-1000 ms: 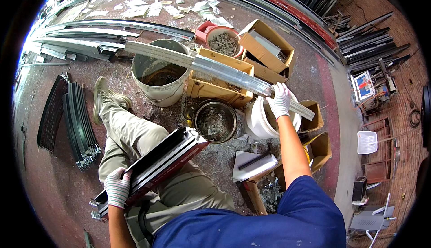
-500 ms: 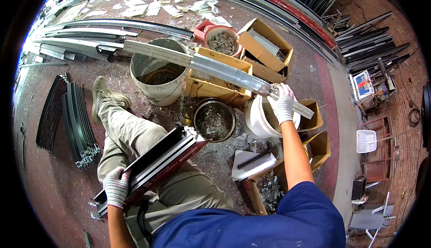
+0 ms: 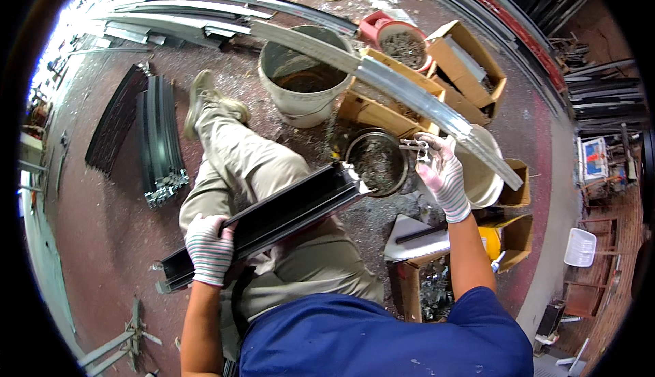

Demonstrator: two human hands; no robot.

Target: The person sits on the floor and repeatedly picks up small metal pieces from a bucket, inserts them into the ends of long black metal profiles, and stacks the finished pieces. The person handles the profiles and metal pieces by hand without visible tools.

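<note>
A long black metal profile [image 3: 290,213] lies slantwise over my lap, its open channel facing up. My left hand [image 3: 209,249] is closed round its near left part. Its far right end comes close to a metal pot [image 3: 350,150] filled with small metal pieces. Beside that pot I hold up my right hand [image 3: 447,182], with a small silver metal bracket [image 3: 417,148] pinched between thumb and fingers. Just beyond this hand a long silver metal bar [image 3: 423,100] rests across a grey bucket [image 3: 300,109] and a white bucket [image 3: 491,146].
Bundled black profiles [image 3: 160,141] lie on the floor at left. A wooden box [image 3: 368,112], a red bucket [image 3: 372,27] and a cardboard box [image 3: 450,60] stand beyond the pot. Nearer right, another cardboard box [image 3: 411,292] holds metal brackets. Long metal strips [image 3: 191,8] lie farther off.
My right hand has come away from the silver bar toward the pot and now pinches a small bracket. The black profile has turned, channel upward, in my left hand. The view has shifted.
</note>
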